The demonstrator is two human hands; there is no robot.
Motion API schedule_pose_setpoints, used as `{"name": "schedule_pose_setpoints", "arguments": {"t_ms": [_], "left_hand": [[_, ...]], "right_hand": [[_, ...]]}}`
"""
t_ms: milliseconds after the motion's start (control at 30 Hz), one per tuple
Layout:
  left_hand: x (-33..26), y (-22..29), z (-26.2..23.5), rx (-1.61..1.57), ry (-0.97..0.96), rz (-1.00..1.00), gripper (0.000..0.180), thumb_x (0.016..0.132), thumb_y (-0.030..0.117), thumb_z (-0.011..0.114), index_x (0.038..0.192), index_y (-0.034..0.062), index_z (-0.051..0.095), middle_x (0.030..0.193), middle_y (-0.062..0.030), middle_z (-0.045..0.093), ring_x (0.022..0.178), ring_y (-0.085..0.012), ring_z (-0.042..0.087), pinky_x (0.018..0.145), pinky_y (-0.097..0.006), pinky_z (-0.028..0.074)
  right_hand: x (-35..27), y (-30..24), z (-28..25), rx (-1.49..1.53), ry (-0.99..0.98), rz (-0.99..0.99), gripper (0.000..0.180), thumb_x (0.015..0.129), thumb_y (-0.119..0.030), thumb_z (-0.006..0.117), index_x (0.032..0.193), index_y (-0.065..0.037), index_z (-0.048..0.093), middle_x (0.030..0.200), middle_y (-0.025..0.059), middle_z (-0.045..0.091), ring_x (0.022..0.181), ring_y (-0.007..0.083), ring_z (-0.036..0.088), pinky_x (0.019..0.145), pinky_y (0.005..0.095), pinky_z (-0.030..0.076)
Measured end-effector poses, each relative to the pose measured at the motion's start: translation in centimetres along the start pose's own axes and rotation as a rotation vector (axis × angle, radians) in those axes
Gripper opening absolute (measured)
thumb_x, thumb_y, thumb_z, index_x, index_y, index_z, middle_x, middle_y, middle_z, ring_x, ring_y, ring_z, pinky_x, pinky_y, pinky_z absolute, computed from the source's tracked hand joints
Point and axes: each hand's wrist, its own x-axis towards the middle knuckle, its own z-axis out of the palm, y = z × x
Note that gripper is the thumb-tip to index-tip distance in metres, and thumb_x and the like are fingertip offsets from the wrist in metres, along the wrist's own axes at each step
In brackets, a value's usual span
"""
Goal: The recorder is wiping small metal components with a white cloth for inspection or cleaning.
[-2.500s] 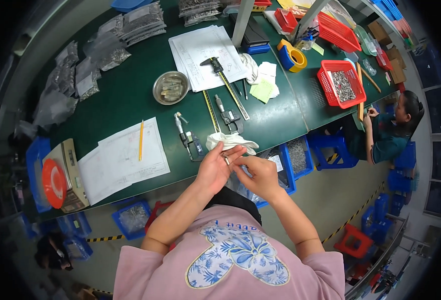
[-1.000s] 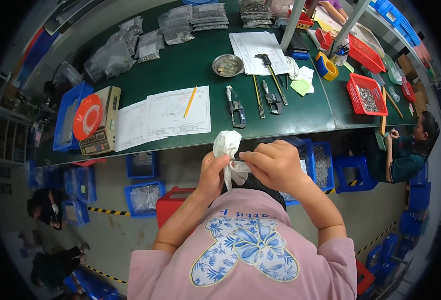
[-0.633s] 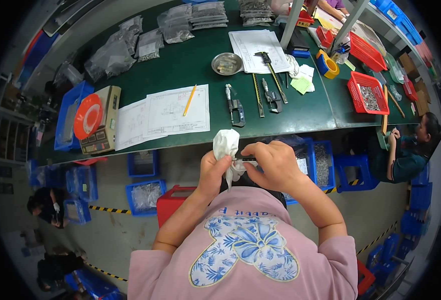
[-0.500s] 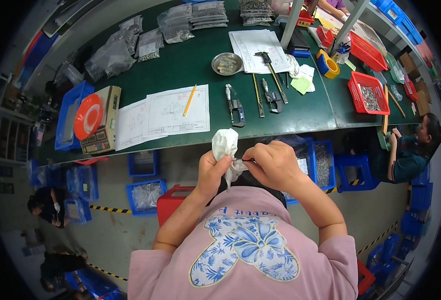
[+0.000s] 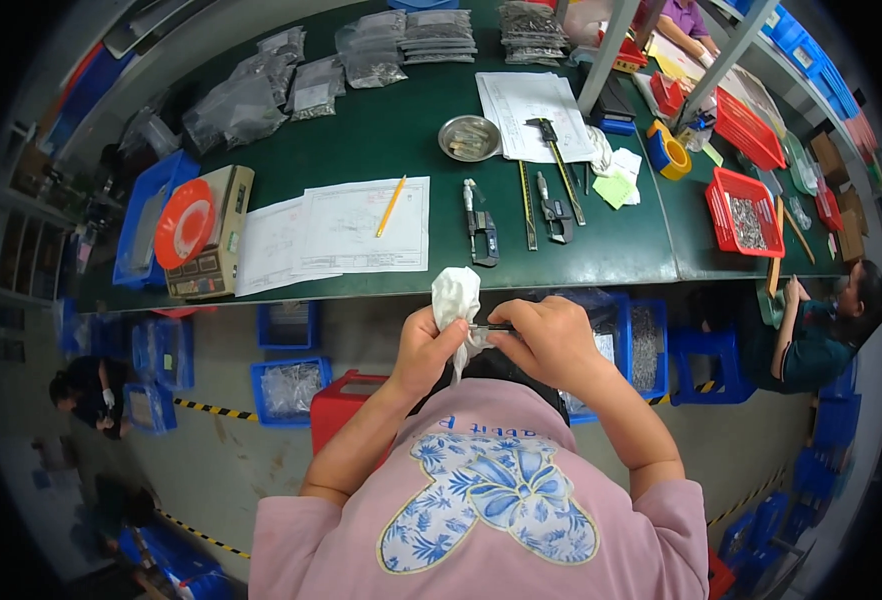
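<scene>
A crumpled white cloth [image 5: 456, 293] is pinched in my left hand [image 5: 423, 352], its upper part bunched above the thumb and a tail hanging below. My right hand [image 5: 553, 340] grips a thin, dark, rod-like piece [image 5: 490, 327] between thumb and fingers. This piece spans the short gap between both hands, and its left end reaches the cloth by my left thumb. Its exact kind is too small to make out. Both hands are held in front of my body, just off the table's near edge.
On the green table [image 5: 361, 285] lie drawing sheets with a pencil [image 5: 391, 206], micrometers [image 5: 480, 225], a caliper [image 5: 559, 165] and a metal bowl [image 5: 468, 138]. A scale [image 5: 221, 235] stands left. Red baskets [image 5: 745, 213] are at right, near a seated co-worker [image 5: 816, 320]. Blue bins [image 5: 291, 390] sit below.
The whole view has shifted slightly, so the table things appear lower and farther right. Both hands keep their hold on the cloth and the thin piece, with little visible movement.
</scene>
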Motion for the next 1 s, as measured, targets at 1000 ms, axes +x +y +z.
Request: {"name": "schedule_pose_setpoints", "arguments": {"t_ms": [1000], "left_hand": [[-0.2, 0.3, -0.2, 0.032, -0.019, -0.031, 0.010, 0.074, 0.007, 0.048, 0.076, -0.0003, 0.054, 0.068, -0.0003, 0.053, 0.060, -0.0040, 0.046, 0.053, -0.020, 0.037]], "right_hand": [[-0.2, 1.1, 0.6, 0.020, 0.045, -0.133, 0.011, 0.063, -0.009, 0.060, 0.070, -0.008, 0.051, 0.058, 0.0026, 0.049, 0.051, 0.0202, 0.048, 0.053, 0.0295, 0.037]]}}
